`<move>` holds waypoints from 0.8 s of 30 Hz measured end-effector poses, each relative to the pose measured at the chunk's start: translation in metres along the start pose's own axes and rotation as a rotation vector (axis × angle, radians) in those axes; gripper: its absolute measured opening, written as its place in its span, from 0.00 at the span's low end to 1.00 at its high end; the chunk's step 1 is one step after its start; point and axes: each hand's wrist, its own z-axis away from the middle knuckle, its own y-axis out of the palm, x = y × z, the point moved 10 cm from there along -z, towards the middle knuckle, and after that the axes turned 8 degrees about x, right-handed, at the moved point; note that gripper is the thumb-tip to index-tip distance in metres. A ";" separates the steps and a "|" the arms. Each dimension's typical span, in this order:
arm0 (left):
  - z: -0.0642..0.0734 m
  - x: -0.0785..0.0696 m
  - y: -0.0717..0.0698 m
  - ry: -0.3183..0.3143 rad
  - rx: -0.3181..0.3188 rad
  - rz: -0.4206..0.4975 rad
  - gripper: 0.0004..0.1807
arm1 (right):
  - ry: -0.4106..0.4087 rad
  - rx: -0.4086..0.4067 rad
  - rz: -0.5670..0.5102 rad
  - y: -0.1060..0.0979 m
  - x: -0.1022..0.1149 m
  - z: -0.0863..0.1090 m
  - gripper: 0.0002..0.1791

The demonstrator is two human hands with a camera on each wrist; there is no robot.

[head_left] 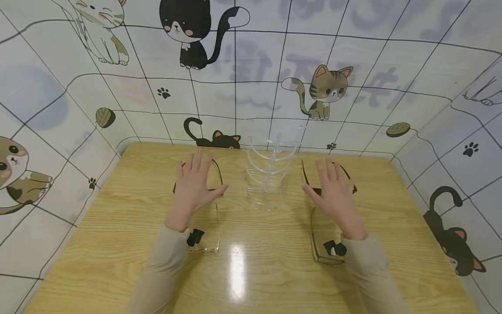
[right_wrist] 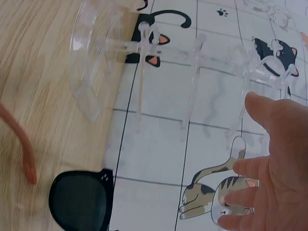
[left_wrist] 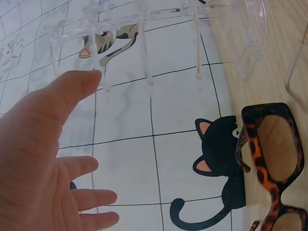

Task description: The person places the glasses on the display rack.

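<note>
My left hand [head_left: 192, 183] is held palm down with fingers spread, over tortoiseshell glasses [left_wrist: 258, 149] at the back left of the table. On the other side, my right hand [head_left: 335, 192] spreads its fingers over dark-lensed sunglasses [right_wrist: 82, 202]. Neither hand grips anything, and both partly hide the eyewear below them in the head view. Between the hands stands a clear plastic display rack [head_left: 266, 205] with several curved tiers that hold nothing. Thin-rimmed glasses [head_left: 208, 249] lie near my left wrist, and brown-framed glasses [head_left: 313, 237] near my right wrist.
Small black pieces [head_left: 195, 237] lie by the left wrist, and a similar black piece with a white spot [head_left: 335, 248] by the right. The wooden table [head_left: 251, 279] meets a cat-patterned cloth backdrop [head_left: 259, 56] at the back and sides.
</note>
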 end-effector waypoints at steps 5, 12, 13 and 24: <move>0.015 0.008 -0.015 0.031 -0.061 0.006 0.42 | -0.050 -0.007 -0.052 -0.001 0.021 0.002 0.41; 0.035 0.022 -0.035 0.113 -0.192 0.074 0.32 | -0.193 -0.156 -0.121 -0.009 0.055 0.007 0.34; 0.039 0.025 -0.037 0.117 -0.205 0.081 0.31 | -0.213 -0.180 -0.128 -0.010 0.060 0.008 0.33; 0.066 0.058 -0.028 0.037 -0.115 0.122 0.22 | -0.311 -0.147 -0.223 0.014 0.106 0.011 0.27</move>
